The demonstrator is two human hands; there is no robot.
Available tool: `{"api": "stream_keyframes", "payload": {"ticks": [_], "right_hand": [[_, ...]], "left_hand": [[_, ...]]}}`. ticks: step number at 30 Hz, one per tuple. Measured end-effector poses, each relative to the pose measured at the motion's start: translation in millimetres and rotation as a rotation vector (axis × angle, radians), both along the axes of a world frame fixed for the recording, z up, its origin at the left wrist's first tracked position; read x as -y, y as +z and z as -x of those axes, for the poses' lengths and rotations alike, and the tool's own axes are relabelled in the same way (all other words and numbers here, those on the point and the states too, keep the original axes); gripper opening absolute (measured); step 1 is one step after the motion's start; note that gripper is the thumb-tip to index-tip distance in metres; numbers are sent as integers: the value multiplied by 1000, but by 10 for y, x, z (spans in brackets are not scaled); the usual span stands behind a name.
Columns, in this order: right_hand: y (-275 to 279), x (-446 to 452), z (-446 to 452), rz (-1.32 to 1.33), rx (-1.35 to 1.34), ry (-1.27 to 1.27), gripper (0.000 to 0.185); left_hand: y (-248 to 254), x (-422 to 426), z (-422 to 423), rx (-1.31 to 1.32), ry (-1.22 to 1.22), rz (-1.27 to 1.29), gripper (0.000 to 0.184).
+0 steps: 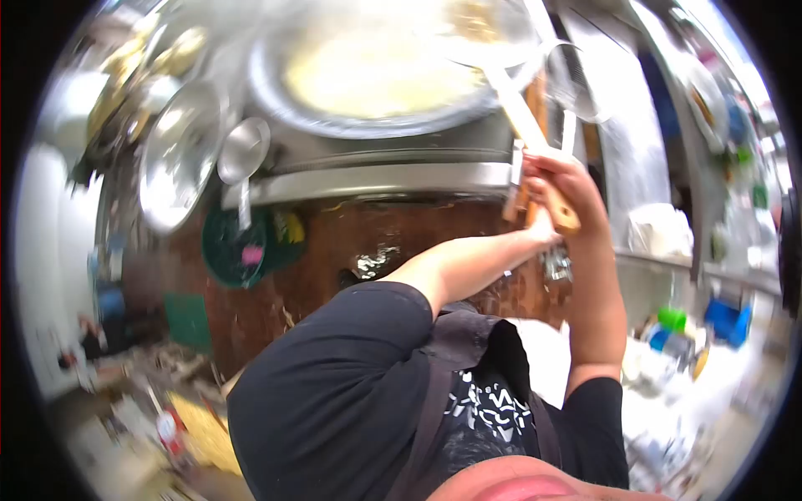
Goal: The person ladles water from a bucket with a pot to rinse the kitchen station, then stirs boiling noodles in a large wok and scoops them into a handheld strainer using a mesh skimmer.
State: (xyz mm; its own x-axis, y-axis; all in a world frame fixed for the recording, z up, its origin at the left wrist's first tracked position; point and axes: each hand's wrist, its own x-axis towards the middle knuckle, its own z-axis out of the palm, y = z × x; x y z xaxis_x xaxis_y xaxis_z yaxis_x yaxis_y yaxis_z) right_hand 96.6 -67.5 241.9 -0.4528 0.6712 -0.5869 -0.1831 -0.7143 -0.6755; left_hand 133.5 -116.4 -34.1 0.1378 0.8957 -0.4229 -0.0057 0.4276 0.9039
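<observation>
A long-handled skimmer (pixel 520 110) slants over the right rim of a large wok (pixel 334 121). Its pale wooden handle has a hole at the end, and its round head is blurred, with brown bits around it. My right hand (pixel 566 177) is closed around the lower handle. Just below, my left hand (pixel 543 224) appears closed on the same handle near its end, its fingers partly hidden. Pale yellow, steaming contents (pixel 376 75) fill the wok; glare hides detail.
A metal ladle (pixel 244 152) and a big shiny metal bowl (pixel 182 159) are left of the wok. Below them stands a green bucket (pixel 225 255). A wire strainer (pixel 576 79) lies on the right, beside a steel counter (pixel 631 134). The brown floor (pixel 334 242) looks wet.
</observation>
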Motion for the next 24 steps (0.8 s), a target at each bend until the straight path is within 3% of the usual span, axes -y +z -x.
{"api": "stream_keyframes", "payload": {"ticks": [4, 5, 7, 9, 11, 12, 16, 20, 21, 24], "right_hand": [[318, -94, 170, -143, 54, 96, 15], [433, -81, 246, -172, 60, 100, 27], [596, -106, 381, -214, 19, 131, 27], [771, -106, 545, -288, 1, 184, 29], [981, -1, 765, -304, -24, 165, 30], [1027, 27, 862, -308, -57, 164, 31], [1147, 240, 1285, -359, 0, 192, 37], [889, 376, 1716, -325, -56, 375, 20], [818, 468, 1852, -380, 3, 391, 31], [601, 797, 2239, -357, 74, 452, 31]], "left_hand": [[436, -167, 644, -97, 69, -322, 43], [671, -143, 946, -96, 26, -333, 46], [1329, -21, 1743, -84, -171, -166, 38], [1784, 237, 2408, -171, -75, -98, 39], [1918, 541, 3067, -258, -23, -123, 39], [2086, 727, 3390, -138, -6, 21, 36], [2544, 1653, 4404, -97, 90, 94, 28], [2914, 2566, 5080, -66, 288, 234, 26], [3013, 2767, 5216, -20, 351, 251, 27], [3116, 3243, 5664, -33, 431, 303, 25]]}}
